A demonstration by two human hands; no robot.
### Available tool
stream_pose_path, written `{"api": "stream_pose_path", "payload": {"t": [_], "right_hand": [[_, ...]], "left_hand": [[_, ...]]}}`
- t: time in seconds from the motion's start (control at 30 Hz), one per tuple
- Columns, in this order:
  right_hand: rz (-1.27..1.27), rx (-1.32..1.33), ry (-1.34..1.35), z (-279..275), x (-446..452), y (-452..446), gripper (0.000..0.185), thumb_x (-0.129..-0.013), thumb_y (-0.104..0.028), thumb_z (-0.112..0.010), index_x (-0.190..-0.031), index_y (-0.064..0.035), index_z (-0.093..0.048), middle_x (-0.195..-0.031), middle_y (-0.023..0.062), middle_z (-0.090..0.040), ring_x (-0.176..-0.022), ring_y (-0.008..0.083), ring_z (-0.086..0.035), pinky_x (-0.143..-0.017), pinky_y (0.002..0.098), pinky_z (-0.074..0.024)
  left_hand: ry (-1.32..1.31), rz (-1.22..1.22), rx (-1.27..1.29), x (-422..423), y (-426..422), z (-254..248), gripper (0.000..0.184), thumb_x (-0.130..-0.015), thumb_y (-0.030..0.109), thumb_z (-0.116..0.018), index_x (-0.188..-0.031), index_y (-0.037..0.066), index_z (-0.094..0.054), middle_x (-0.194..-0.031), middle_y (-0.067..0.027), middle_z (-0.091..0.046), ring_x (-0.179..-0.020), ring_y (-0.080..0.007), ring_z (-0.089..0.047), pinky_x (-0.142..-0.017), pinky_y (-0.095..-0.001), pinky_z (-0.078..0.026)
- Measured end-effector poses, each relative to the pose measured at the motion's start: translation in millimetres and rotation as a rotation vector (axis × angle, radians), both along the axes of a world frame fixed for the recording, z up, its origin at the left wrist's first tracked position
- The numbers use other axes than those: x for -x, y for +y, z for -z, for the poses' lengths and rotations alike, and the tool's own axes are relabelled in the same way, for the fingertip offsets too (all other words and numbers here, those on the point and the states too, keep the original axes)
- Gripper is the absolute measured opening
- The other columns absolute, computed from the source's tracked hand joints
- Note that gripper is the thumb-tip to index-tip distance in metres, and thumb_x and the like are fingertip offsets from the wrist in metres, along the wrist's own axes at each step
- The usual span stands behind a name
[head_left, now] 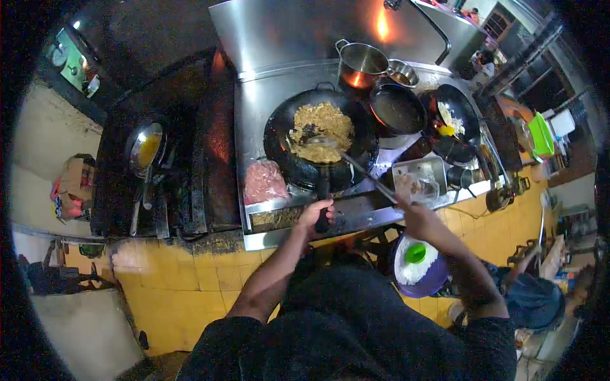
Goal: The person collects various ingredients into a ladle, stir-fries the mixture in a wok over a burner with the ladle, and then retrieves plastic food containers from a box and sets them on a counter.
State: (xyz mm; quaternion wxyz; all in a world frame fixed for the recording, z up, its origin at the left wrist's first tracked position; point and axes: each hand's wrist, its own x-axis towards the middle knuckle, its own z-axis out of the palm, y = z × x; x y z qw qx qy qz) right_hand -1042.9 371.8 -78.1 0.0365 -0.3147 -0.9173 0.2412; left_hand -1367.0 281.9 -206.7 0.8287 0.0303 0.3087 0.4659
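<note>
A large black wok (279,136) stands on the steel stove with a brown, grainy food like fried rice (324,120) in it. Closed around the wok's dark handle (324,181) is my left hand (314,214), at the stove's front edge. My right hand (416,219) grips a long metal ladle (368,174). The ladle's blurred head lies in the food at the wok's near side. A plastic bag of pinkish food (264,181) sits left of the wok. Below my right forearm is a purple tub (416,291) of white rice with a green scoop (416,253).
Behind the wok stand a steel pot (362,60) and a black pan (398,109). Another wok (467,111) and a metal tray (419,174) are to the right. A pan of yellow liquid (149,149) sits on the left stove. Another person (534,298) is at far right.
</note>
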Motion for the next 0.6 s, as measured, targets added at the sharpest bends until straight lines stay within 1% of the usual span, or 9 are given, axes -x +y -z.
{"api": "stream_pose_path", "payload": {"t": [0.1, 0.13, 0.17, 0.2, 0.27, 0.33, 0.4, 0.43, 0.6], "right_hand": [[0.189, -0.031, -0.505, -41.3, 24.9, -1.1, 0.074, -0.077, -0.007, -0.058, -0.145, -0.0138, -0.029, -0.080, 0.0247, -0.062, -0.077, 0.0420, -0.062, -0.066, 0.0488, -0.0499], [0.209, -0.165, -0.374, -41.1, 28.5, 3.4, 0.072, -0.077, -0.007, -0.057, -0.144, -0.0135, -0.030, -0.078, 0.0248, -0.061, -0.076, 0.0421, -0.062, -0.066, 0.0490, -0.0497], [0.224, -0.291, -0.244, -40.9, 30.9, 1.5, 0.071, -0.078, -0.006, -0.056, -0.144, -0.0132, -0.032, -0.077, 0.0249, -0.060, -0.075, 0.0422, -0.062, -0.066, 0.0491, -0.0494], [0.232, -0.292, -0.245, -68.6, 38.2, -10.1, 0.071, -0.078, -0.006, -0.056, -0.144, -0.0132, -0.032, -0.077, 0.0249, -0.060, -0.075, 0.0422, -0.062, -0.066, 0.0491, -0.0494], [0.291, -0.103, -0.456, -169.5, 49.1, -45.7, 0.069, -0.076, -0.004, -0.055, -0.142, -0.0110, -0.035, -0.075, 0.0242, -0.060, -0.076, 0.0422, -0.061, -0.068, 0.0489, -0.0487], [0.200, -0.070, -0.524, -205.6, 38.5, -70.2, 0.067, -0.076, -0.005, -0.055, -0.141, -0.0098, -0.038, -0.074, 0.0230, -0.060, -0.076, 0.0407, -0.061, -0.069, 0.0490, -0.0479], [0.071, -0.148, -0.486, -171.9, 34.5, -87.6, 0.071, -0.076, -0.006, -0.054, -0.144, -0.0089, -0.031, -0.081, 0.0219, -0.061, -0.079, 0.0383, -0.062, -0.070, 0.0475, -0.0501], [0.135, -0.126, -0.545, -153.4, 46.7, -91.2, 0.070, -0.078, -0.008, -0.054, -0.143, -0.0044, -0.030, -0.085, 0.0227, -0.061, -0.077, 0.0379, -0.063, -0.067, 0.0464, -0.0515], [0.267, -0.206, -0.460, -92.4, 64.7, -100.5, 0.064, -0.083, -0.012, -0.050, -0.143, -0.0028, -0.028, -0.088, 0.0231, -0.061, -0.070, 0.0382, -0.063, -0.060, 0.0460, -0.0529]], "left_hand": [[-0.183, -0.092, -0.004, -4.0, -21.4, -40.8, 0.019, -0.089, 0.021, -0.058, -0.076, 0.011, -0.049, -0.061, 0.0010, -0.045, -0.052, -0.0133, -0.048, -0.051, -0.0290, -0.042], [-0.046, -0.079, -0.001, -5.1, -45.0, -40.1, 0.018, -0.088, 0.020, -0.059, -0.076, 0.009, -0.049, -0.061, -0.0005, -0.047, -0.051, -0.0137, -0.049, -0.052, -0.0297, -0.043], [0.484, 0.046, 0.048, -9.0, -67.0, -41.3, 0.021, -0.089, 0.024, -0.055, -0.075, 0.009, -0.050, -0.062, -0.0016, -0.049, -0.050, -0.0144, -0.049, -0.051, -0.0303, -0.043], [0.484, 0.054, 0.045, -17.2, -89.0, -46.4, 0.021, -0.089, 0.024, -0.055, -0.075, 0.009, -0.050, -0.062, -0.0016, -0.049, -0.050, -0.0144, -0.049, -0.051, -0.0303, -0.043], [-0.039, -0.047, -0.030, -29.9, -118.3, -55.3, 0.026, -0.089, 0.029, -0.051, -0.072, 0.009, -0.050, -0.061, -0.0037, -0.050, -0.048, -0.0156, -0.048, -0.050, -0.0307, -0.043], [-0.109, 0.004, -0.185, -15.4, -80.7, -55.4, 0.026, -0.089, 0.027, -0.051, -0.070, 0.009, -0.048, -0.060, -0.0050, -0.049, -0.048, -0.0165, -0.048, -0.050, -0.0317, -0.043], [0.178, -0.041, -0.273, -2.7, -34.1, -89.0, 0.026, -0.088, 0.025, -0.051, -0.068, 0.009, -0.046, -0.059, -0.0056, -0.048, -0.049, -0.0171, -0.047, -0.050, -0.0321, -0.042], [0.041, -0.110, -0.179, -5.0, -19.5, -104.5, 0.027, -0.089, 0.023, -0.050, -0.066, 0.009, -0.046, -0.058, -0.0049, -0.048, -0.049, -0.0170, -0.047, -0.051, -0.0317, -0.041], [0.491, 0.010, -0.334, -14.7, -97.0, -60.6, 0.030, -0.090, 0.025, -0.050, -0.066, 0.007, -0.049, -0.054, -0.0061, -0.048, -0.051, -0.0189, -0.049, -0.057, -0.0301, -0.044]]}}
